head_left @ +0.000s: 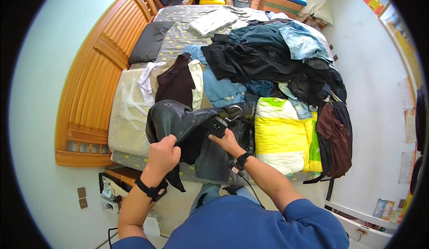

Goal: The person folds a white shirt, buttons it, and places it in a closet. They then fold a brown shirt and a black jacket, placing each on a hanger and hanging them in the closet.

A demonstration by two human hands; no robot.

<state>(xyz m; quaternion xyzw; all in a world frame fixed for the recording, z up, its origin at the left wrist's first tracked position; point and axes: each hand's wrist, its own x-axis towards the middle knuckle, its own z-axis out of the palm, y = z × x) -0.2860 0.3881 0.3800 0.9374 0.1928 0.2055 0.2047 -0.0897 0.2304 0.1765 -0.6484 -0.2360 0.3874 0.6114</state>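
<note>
A black leather jacket (179, 118) is spread over the near edge of the bed, in front of my body. My left hand (164, 155) is closed in a fist on its near-left part. My right hand (228, 142) pinches the jacket beside its dark inner neck label (217, 127), which bears writing. A hanger with a metal hook (236, 110) pokes out at the neck just beyond my right fingers; the jacket hides most of it. Dark grey cloth (211, 158) hangs below at the bed's edge.
Several white hangers (131, 99) lie left on the bed, near a dark maroon shirt (174, 81). A folded yellow-and-white quilt (281, 135) is at right, with brown and black clothes (335, 138) beyond it. A dark clothes heap (248, 61) lies farther back. The wooden headboard (97, 78) borders the left.
</note>
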